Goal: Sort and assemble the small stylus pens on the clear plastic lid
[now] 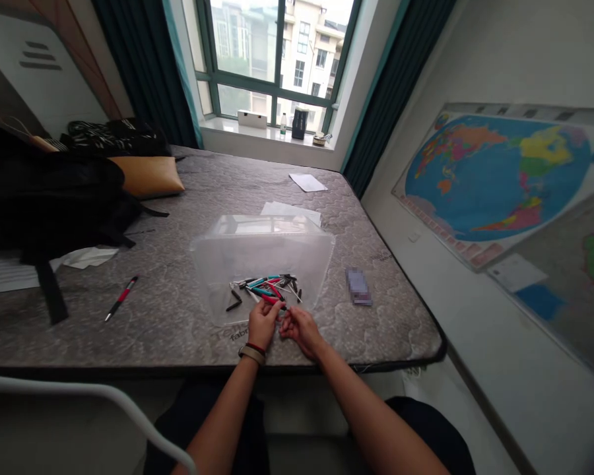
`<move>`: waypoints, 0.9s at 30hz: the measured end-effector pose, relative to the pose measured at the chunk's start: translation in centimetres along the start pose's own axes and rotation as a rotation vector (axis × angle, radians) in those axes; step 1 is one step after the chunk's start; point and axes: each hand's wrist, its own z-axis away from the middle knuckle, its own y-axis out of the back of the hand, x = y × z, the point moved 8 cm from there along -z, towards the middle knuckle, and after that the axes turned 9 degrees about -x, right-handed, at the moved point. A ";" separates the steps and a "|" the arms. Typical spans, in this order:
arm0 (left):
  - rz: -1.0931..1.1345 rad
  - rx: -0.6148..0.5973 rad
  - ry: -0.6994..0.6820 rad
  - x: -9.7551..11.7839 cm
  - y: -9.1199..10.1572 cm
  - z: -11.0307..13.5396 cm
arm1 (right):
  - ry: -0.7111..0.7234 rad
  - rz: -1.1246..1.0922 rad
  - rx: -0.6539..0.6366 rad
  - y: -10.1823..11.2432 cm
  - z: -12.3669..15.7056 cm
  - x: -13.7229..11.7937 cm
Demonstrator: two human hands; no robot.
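My left hand [262, 324] is closed around a red pen part [270, 299], held just over the near side of a clear plastic box [205, 264]. Close beside it, my right hand [301, 331] has its fingers pinched together at the dark end of that red part; what exactly they grip is too small to make out. Inside the box lies a jumble of pen parts [262, 289]: blue and red barrels, black pieces and thin white refills.
The box stands on a grey quilted mattress [168, 330]. A red and black pen [121, 298] lies left, a blurred phone-like object [358, 286] right. Paper sheets [309, 183] lie behind the box. A black backpack [44, 198] and a tan pouch [151, 177] occupy the left side.
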 end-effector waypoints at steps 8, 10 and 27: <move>0.003 0.031 -0.013 0.0 0.1 0.1 | 0.016 -0.004 0.005 -0.3 0.2 -0.5; -0.005 0.028 0.003 -0.1 0.1 0.1 | -0.011 0.013 -0.002 -0.4 0.1 -0.3; 0.006 0.098 -0.020 -0.2 0.4 0.0 | 0.022 0.148 0.083 0.3 -0.2 0.3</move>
